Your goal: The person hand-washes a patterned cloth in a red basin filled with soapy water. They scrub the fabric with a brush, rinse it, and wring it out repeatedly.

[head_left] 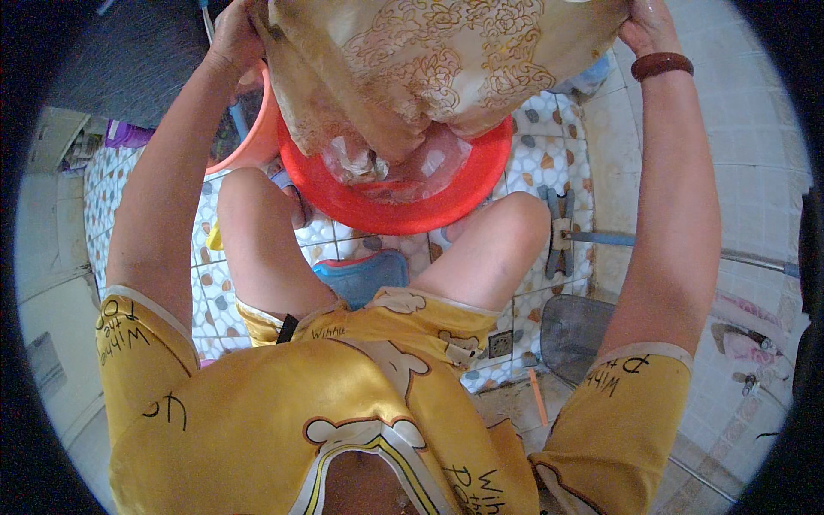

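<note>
A gold-beige cloth [450,58] with an embroidered floral pattern is stretched between my raised hands at the top of the view. My left hand [238,38] grips its left edge, and my right hand [647,29], below which a brown bangle circles the wrist, grips its right edge. The fingers are partly hidden or cut off by the frame. Beneath the cloth stands a red plastic basin [393,215] between my knees, holding suds and water. The cloth's lower folds hang over the basin; whether they touch the water is unclear.
An orange bucket [257,138] adjoins the basin's left side. A blue plastic stool [364,277] lies between my thighs. Right of my knee, a grey mop head [560,232] with a metal pole leans by the tiled wall. A floor drain [500,344] and a grey bin [576,331] are at lower right.
</note>
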`<state>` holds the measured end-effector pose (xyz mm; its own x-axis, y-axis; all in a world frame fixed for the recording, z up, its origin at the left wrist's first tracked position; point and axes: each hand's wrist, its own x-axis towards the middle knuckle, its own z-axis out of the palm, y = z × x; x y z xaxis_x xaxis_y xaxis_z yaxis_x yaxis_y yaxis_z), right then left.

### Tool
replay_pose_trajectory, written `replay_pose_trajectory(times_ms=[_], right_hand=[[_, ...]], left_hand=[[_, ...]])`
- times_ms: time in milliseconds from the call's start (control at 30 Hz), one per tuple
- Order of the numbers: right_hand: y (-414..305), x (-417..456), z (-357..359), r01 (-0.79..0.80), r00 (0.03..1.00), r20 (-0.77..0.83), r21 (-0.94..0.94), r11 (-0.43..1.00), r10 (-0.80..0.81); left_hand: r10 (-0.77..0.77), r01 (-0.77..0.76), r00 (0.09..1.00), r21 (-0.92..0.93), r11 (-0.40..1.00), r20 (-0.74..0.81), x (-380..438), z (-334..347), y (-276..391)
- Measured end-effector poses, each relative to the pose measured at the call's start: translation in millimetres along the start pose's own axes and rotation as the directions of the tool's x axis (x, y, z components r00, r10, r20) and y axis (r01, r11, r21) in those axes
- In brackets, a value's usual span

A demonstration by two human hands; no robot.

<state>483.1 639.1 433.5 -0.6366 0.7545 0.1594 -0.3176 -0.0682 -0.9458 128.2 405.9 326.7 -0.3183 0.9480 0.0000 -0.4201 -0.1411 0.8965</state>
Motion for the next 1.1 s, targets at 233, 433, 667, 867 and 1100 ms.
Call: replay_pose_trajectory(times_ms=[233,433,667,867,1100], right_hand=[[24,1,0,-0.004,0.996,-0.092,-0.122,0.993,-0.007],[51,-6,15,-0.061,0.989,-0.145,-0.178,0.982,0.035],[86,3,18,-0.155,0.981,-0.136,-0.107,0.982,0.14],[173,-28,-1,-0.344,0.884,-0.31,0.072,0.936,0.349],[238,-59,-20,-0.332,0.716,-0.412,0.51,0.794,0.564]], left_hand=[[-0.039,0.059,0.982,-0.104,0.993,0.185,-2,6,-10],[-0.067,0.075,0.986,-0.048,0.996,0.15,20,-31,-43],[-0.064,0.067,0.997,-0.1,0.993,0.04,43,-110,-82],[-0.271,0.203,0.916,-0.24,0.949,-0.296,-2,-68,-112],[-0.68,0.601,0.682,-0.324,0.731,-0.269,6,-80,-152]])
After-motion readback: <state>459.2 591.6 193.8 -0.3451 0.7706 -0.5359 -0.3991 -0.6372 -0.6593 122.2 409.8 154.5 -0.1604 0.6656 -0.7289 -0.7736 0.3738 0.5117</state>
